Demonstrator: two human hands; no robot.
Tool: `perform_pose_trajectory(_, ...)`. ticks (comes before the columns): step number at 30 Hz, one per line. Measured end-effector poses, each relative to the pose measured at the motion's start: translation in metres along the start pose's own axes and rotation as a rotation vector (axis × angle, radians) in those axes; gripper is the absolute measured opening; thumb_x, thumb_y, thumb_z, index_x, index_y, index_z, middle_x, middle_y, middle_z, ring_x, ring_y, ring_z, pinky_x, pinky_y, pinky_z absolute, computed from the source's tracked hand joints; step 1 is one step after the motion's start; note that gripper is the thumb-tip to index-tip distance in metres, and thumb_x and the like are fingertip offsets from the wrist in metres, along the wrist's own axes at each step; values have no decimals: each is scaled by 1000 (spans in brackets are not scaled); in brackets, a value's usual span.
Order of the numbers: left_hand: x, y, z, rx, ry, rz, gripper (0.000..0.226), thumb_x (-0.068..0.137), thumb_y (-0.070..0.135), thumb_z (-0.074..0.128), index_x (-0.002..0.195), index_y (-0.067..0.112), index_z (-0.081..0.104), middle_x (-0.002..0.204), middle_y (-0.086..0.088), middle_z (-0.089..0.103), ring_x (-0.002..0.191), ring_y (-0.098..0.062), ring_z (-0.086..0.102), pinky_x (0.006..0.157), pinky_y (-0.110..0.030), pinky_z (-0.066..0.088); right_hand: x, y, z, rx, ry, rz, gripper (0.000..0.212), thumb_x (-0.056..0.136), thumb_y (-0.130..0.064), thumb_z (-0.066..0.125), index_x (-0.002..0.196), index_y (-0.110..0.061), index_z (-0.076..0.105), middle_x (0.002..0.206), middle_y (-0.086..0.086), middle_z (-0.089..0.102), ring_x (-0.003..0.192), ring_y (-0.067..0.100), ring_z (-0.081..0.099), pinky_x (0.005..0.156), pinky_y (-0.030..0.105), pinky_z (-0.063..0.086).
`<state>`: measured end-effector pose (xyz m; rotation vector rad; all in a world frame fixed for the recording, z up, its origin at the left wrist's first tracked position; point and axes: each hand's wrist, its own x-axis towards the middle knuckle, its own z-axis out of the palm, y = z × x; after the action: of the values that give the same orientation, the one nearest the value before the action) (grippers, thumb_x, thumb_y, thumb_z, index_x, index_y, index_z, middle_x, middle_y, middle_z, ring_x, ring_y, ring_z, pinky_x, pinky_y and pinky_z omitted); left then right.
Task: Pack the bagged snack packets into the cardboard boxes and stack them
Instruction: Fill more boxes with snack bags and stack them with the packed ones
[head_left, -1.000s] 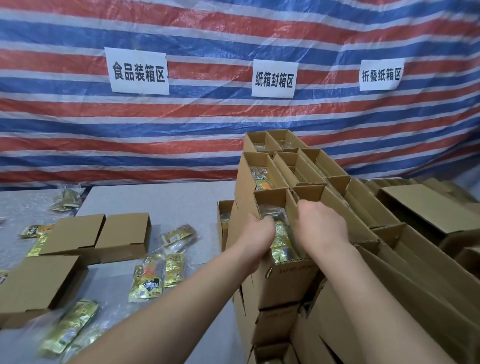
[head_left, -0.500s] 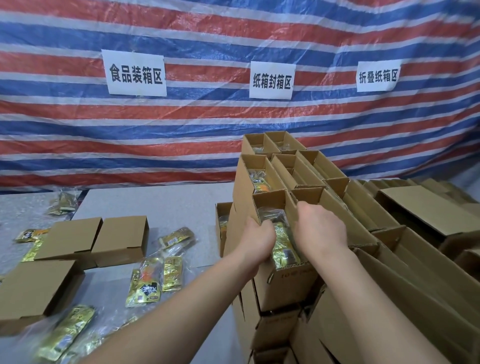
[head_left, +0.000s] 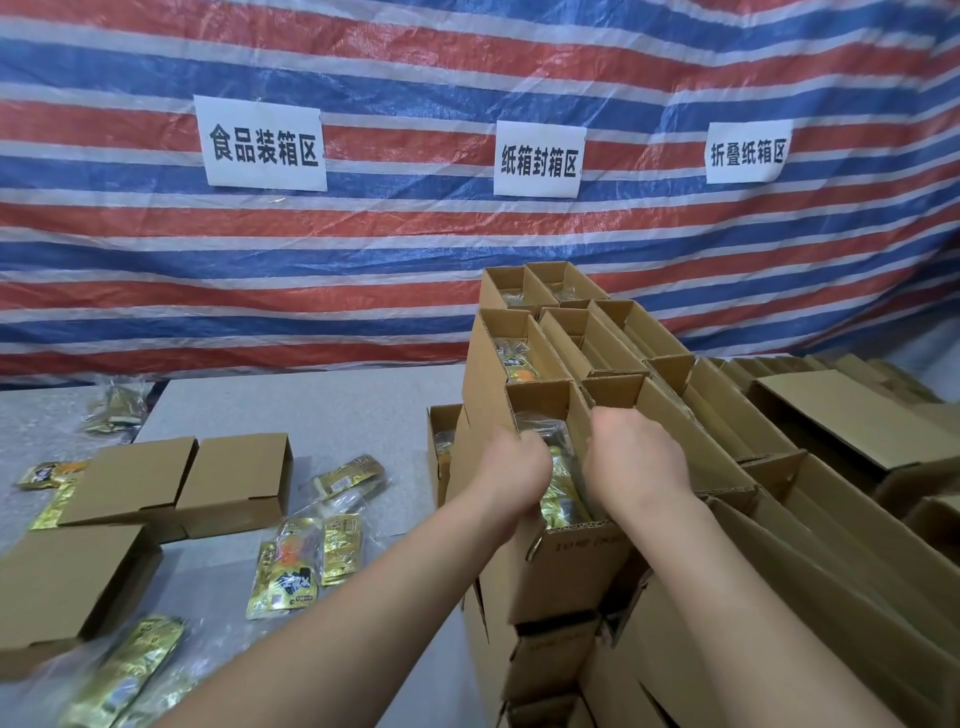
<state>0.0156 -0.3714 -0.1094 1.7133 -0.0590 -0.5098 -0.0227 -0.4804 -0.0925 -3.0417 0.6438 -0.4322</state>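
Both hands sit at the top open box (head_left: 566, 540) of the front stack, at the tabletop's right edge. Left hand (head_left: 511, 475) is curled over the box's left wall; right hand (head_left: 636, 460) is curled over its right wall, fingers hidden inside, so both grip the box rim. Btwn the hands, a bagged gold snack packet (head_left: 558, 491) lies inside that box. More open boxes (head_left: 587, 332) stand stacked behind, w/ packets visible in some. Flat cardboard (head_left: 852, 431) is piled further right. On the grey tabletop (head_left: 311, 410), near its left edge: two closed boxes (head_left: 182, 480) side by side, another box (head_left: 67, 587) nearer the front-left corner, loose packets (head_left: 306, 561) scattered near them. Striped tarp (head_left: 415, 249) w/ three paper signs (head_left: 262, 145) hangs behind.
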Motion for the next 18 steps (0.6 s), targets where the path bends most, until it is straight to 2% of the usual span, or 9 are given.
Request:
perform_pose_trajectory(2,-1,-1,-1,22,-19,-15,51,104,19,26,154,8,23,152,-8,36,121,-22,42,96,-33,35,-2,-1,2,-10,-12,1,9,95,-10,58,93,-20,58,64,-7,35,67,21,48,49,27,30)
perform_pose_trajectory(4,-1,-5,-2,10,-36,-14,57,103,23,29,157,12,16,159,-8,28,137,-25,36,108,-39,34,-3,-2,3,-14,-9,2,11,96,-13,59,91,-22,56,63,-8,34,66,20,48,45,25,26)
perform_pose_trajectory(8,2,-10,-7,-41,-44,28,53,98,33,36,149,18,32,145,-3,45,127,-22,45,99,-36,35,0,0,3,-19,7,16,17,96,-23,60,85,-23,48,63,-9,36,61,18,45,42,25,21)
perform_pose_trajectory(10,3,-12,-11,-51,-40,29,56,99,39,37,151,19,33,148,0,43,132,-23,42,105,-37,35,0,0,2,-22,17,15,10,97,-30,58,93,-22,54,64,-9,35,59,16,42,42,25,21)
perform_pose_trajectory(14,4,-14,-17,-54,-32,6,64,100,49,35,156,19,26,156,0,36,141,-23,36,115,-42,31,1,-4,-3,-20,44,-6,20,98,-36,56,108,-18,57,76,-6,45,67,18,48,43,25,24)
perform_pose_trajectory(16,3,-15,-22,-38,-24,33,62,101,50,33,155,20,28,156,2,36,141,-21,35,113,-39,31,3,-10,-8,6,69,-28,26,98,-39,55,112,-18,58,87,-3,53,73,17,52,48,24,34)
perform_pose_trajectory(18,2,-16,-33,-10,-13,109,54,102,47,32,150,23,38,150,4,44,136,-17,40,107,-35,34,6,-23,-11,59,99,-63,30,98,-42,54,116,-19,59,98,-1,60,83,16,59,60,26,49)
